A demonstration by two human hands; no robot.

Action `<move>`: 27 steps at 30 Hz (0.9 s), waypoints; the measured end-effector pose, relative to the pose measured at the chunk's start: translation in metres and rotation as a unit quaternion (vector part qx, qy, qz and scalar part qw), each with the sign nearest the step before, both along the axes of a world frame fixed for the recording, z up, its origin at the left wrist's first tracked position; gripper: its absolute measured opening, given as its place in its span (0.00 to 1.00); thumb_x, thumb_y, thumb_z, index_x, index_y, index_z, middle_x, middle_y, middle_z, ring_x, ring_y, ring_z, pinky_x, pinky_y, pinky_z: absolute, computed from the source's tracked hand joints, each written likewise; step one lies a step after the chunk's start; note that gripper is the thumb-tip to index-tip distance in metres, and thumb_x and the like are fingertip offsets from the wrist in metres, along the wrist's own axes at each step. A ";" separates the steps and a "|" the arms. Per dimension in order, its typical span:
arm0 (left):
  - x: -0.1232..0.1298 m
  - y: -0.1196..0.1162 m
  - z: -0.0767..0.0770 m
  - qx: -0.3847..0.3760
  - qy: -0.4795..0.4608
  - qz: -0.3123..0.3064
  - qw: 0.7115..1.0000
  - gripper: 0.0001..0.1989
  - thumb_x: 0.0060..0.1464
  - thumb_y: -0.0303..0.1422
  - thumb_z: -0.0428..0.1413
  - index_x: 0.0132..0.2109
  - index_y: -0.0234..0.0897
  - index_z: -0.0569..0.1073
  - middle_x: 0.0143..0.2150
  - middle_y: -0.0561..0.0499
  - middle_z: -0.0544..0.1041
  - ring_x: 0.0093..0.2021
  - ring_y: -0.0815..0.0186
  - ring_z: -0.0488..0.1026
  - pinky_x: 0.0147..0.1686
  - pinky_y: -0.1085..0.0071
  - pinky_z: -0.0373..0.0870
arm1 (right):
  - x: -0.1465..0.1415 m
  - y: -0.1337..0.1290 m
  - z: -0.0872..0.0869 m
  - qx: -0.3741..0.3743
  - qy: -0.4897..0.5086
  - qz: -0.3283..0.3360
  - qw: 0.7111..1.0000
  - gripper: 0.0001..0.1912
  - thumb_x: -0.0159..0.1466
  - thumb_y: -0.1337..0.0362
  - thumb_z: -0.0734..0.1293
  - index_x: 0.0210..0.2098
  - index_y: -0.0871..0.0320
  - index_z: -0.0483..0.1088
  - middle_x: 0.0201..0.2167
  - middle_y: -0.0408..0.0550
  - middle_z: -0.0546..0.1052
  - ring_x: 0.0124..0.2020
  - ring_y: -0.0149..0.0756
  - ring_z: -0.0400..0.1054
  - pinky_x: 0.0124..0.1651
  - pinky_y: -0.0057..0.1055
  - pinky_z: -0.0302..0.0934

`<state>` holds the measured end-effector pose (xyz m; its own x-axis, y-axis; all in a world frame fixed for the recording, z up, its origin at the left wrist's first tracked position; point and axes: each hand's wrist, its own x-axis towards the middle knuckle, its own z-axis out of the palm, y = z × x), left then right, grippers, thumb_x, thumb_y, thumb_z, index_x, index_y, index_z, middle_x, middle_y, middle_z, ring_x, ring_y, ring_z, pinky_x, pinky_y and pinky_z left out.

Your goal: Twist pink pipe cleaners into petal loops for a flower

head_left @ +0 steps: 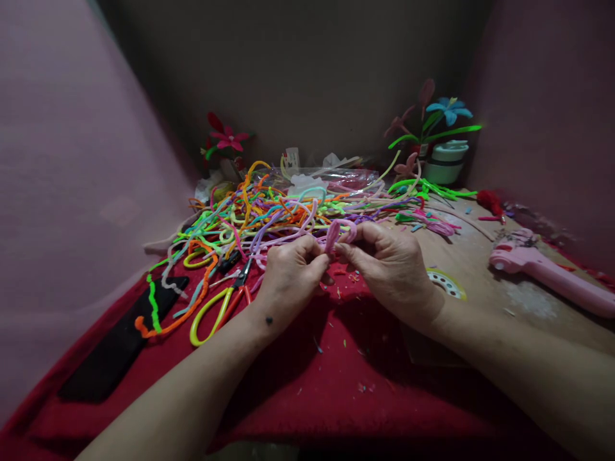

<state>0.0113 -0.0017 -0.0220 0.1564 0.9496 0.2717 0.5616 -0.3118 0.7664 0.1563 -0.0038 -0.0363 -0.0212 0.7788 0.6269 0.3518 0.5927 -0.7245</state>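
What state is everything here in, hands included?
Left hand: pinching pink strip
Right hand: pinching pink strip
Pink strip: bent into loops
Scissors: lying down, opening unclear
Fuzzy strips: tangled heap
Blue flower: petals spread
Pink tool: lying, unheld
Green pot: upright
Black slab: lying flat

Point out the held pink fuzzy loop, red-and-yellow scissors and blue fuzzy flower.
Held pink fuzzy loop (332,235), head view: upright folded part.
Red-and-yellow scissors (239,282), head view: pivot.
Blue fuzzy flower (450,114), head view: petals.

Above red cloth (355,390), the left hand (294,272) and the right hand (394,269) pinch a folded pink fuzzy piece (332,235). Farther lies a many-coloured pile of fuzzy stems (269,216); scissors (234,299) are at left, 1 pink tool (542,266) at right.
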 end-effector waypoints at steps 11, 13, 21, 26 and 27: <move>0.002 -0.002 -0.003 0.055 0.036 0.002 0.998 0.08 0.49 0.29 0.53 0.23 0.36 0.68 0.20 0.52 0.75 0.20 0.69 0.71 0.21 0.76 0.65 | 0.001 0.003 0.004 -0.128 0.080 0.100 0.983 0.06 0.53 0.66 0.67 0.22 0.60 0.71 0.20 0.42 0.72 0.23 0.28 0.62 0.27 0.26 0.57; 0.002 -0.001 -0.005 0.068 0.044 -0.002 0.997 0.07 0.49 0.28 0.54 0.24 0.36 0.68 0.21 0.53 0.75 0.21 0.69 0.72 0.23 0.75 0.65 | 0.002 0.007 0.004 -0.220 0.137 0.150 0.954 0.07 0.51 0.64 0.69 0.21 0.61 0.71 0.18 0.42 0.71 0.20 0.27 0.61 0.24 0.25 0.57; 0.005 0.002 -0.005 -0.072 -0.181 -0.070 0.978 0.08 0.51 0.32 0.54 0.39 0.36 0.64 0.24 0.55 0.73 0.23 0.67 0.74 0.22 0.71 0.73 | 0.004 0.018 -0.008 -0.311 0.287 0.275 0.863 0.10 0.52 0.60 0.69 0.24 0.62 0.71 0.21 0.46 0.73 0.20 0.29 0.66 0.26 0.29 0.62; 0.003 0.002 -0.005 -0.086 -0.155 -0.088 0.980 0.06 0.52 0.31 0.52 0.37 0.34 0.68 0.28 0.51 0.75 0.25 0.67 0.74 0.24 0.71 0.74 | 0.004 0.014 -0.003 -0.287 0.223 0.263 0.894 0.09 0.54 0.62 0.68 0.22 0.62 0.70 0.18 0.43 0.71 0.20 0.27 0.63 0.26 0.26 0.57; 0.002 0.002 -0.007 -0.072 -0.139 -0.084 0.984 0.05 0.52 0.31 0.52 0.36 0.34 0.69 0.29 0.51 0.76 0.25 0.67 0.75 0.24 0.72 0.74 | 0.003 0.013 -0.002 -0.283 0.216 0.255 0.899 0.09 0.53 0.63 0.68 0.21 0.62 0.70 0.18 0.42 0.71 0.20 0.26 0.63 0.26 0.26 0.57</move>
<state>0.0138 0.0002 -0.0285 0.2530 0.9483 0.1914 0.2731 -0.2598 0.9262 0.1597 0.0095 -0.0381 -0.3161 0.9334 0.1699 -0.2481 0.0915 -0.9644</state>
